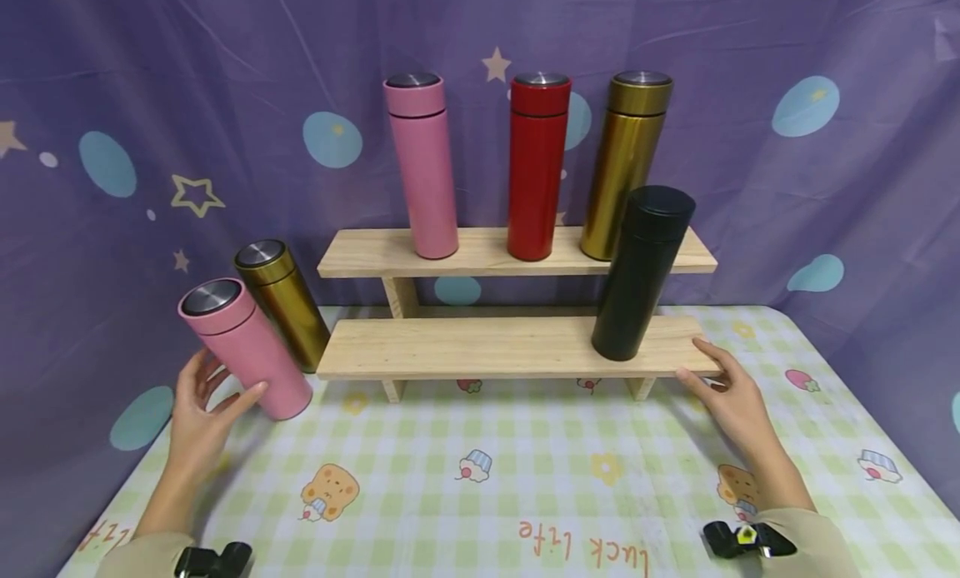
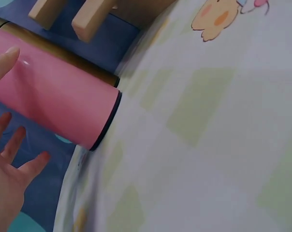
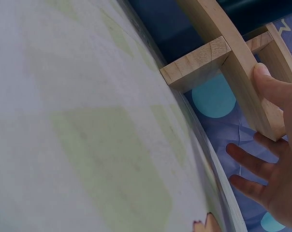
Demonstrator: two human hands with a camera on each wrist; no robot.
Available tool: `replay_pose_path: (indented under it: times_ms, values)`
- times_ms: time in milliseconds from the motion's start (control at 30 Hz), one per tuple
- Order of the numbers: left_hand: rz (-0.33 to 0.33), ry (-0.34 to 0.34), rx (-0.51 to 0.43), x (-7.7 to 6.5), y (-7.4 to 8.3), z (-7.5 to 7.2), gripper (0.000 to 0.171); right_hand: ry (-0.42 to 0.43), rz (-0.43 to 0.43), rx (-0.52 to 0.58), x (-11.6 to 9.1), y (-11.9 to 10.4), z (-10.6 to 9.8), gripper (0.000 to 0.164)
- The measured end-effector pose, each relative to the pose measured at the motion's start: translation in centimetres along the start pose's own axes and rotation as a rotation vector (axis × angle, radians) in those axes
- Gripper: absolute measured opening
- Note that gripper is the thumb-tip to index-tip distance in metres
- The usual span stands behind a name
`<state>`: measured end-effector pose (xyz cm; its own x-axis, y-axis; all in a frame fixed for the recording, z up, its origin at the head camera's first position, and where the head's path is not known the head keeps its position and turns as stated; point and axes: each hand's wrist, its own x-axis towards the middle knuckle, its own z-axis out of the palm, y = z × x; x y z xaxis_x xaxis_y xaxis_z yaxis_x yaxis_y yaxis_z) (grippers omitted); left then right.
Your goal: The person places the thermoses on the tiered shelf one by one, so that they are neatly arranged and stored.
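Observation:
A pink thermos bottle (image 1: 243, 353) with a silver-topped lid stands on the tablecloth at the left. My left hand (image 1: 202, 407) is at its side, thumb over the front of the bottle and the other fingers spread apart on the far side. A gold bottle (image 1: 288, 311) stands close behind it. On the right, my right hand (image 1: 731, 399) touches the end of the lower board of a wooden two-tier shelf (image 1: 465, 349). Its thumb (image 3: 269, 82) lies at the board's front edge, an index fingertip meets the end, and the remaining fingers are loosely extended.
A black bottle (image 1: 645, 278) stands on the lower tier, toward the right. The upper tier bears a pink bottle (image 1: 427, 178), a red bottle (image 1: 536, 178) and a gold bottle (image 1: 622, 170). A checked tablecloth (image 1: 540, 445) lies below; a purple curtain (image 1: 247, 78) hangs behind.

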<state>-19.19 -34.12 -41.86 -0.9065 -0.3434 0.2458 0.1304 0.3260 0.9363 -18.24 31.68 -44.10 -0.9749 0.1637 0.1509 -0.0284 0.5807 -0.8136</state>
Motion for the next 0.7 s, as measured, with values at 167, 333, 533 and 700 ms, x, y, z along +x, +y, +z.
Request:
replay_pose_path:
  times_ms: [167, 333, 533, 700]
  values:
    - [-0.031, 0.011, 0.064, 0.2, 0.1, 0.8, 0.089, 0.0, 0.003, -0.003, 0.0, 0.0, 0.0, 0.073]
    - [-0.052, 0.057, 0.079, 0.3, 0.4, 1.6, 0.085, 0.001, 0.004, -0.002, -0.1, 0.0, 0.0, 0.073]
    - [-0.049, 0.081, 0.069, 0.2, 0.6, 1.9, 0.083, 0.001, -0.001, -0.005, 0.0, 0.0, 0.0, 0.073]
    - [-0.053, 0.065, 0.092, 0.2, 0.6, 2.1, 0.088, 0.004, -0.002, -0.021, -0.1, 0.0, -0.1, 0.072]
